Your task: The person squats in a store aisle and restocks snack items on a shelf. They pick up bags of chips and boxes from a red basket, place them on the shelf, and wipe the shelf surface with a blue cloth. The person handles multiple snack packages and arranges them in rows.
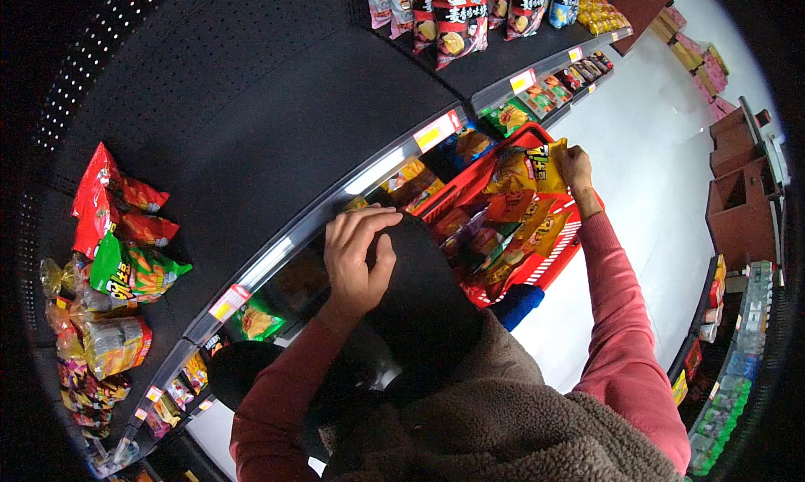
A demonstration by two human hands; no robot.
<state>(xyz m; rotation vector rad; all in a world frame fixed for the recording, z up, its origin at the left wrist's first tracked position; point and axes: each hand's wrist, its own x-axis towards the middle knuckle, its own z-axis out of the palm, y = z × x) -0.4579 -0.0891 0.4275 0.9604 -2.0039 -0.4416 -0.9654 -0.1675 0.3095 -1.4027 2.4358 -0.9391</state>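
Note:
My right hand (577,169) pinches the corner of a yellow snack bag (531,166) over the far end of a red plastic shopping basket (560,265). Beneath it, several more snack bags lie in the basket, among them an orange-yellow bag (548,232). My left hand (360,252) is raised, fingers loosely curled with a gap between thumb and fingers, and nothing shows in it. It is nearest the front edge of a black shelf (352,117). My lap, in dark cloth, partly hides the basket's near end.
Red and green snack bags (139,267) stand at the shelf's left end. Red-and-black chip bags (462,24) fill the far end. Price tags (437,131) line the shelf lip, with packets on the shelf below. Across the pale floor (641,136) are brown cabinets (742,199) and packs of bottles (723,413).

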